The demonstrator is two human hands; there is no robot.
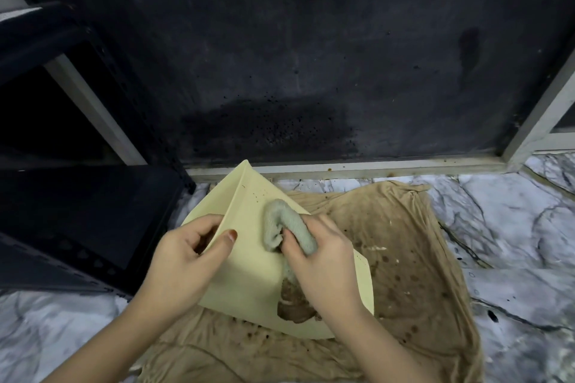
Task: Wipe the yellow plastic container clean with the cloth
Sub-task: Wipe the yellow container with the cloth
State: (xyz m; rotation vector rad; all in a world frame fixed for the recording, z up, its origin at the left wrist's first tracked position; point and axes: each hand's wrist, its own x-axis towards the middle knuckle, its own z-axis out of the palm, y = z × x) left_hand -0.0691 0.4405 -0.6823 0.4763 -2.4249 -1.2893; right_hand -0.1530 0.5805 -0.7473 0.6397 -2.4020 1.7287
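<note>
- Yellow plastic container (245,261) held tilted above a stained tan sheet (413,258), resting on or just over it, near the foot of a dark wall panel (311,40).
- Left hand (183,261) clamped on the container's near edge, thumb over the inner face and fingers curled behind; likely gripped so to steady the piece and angle its inside upward for wiping.
- Right hand (320,258) bunched round a pale grey-green cloth (286,227), fingers curled tight about it, the wad pressed against the inner surface.
- Cloth folded into a thick roll, probably to give a firm pad and a fresh face against the plastic.
- Brown smear (295,305) left low on the inner face, partly hidden by the right wrist; extent hard to tell, possibly reaching the bottom rim.
- A few small dark specks (255,196) seen higher up near the fold.
- Tan sheet spread on the marbled floor (513,227) below, apparently there to catch drips; spotted brown already.
- Black shelf frame (77,211) standing just left, clear of both hands.
- Judged mid-task: 1 large smear and the specks yet to be wiped.
</note>
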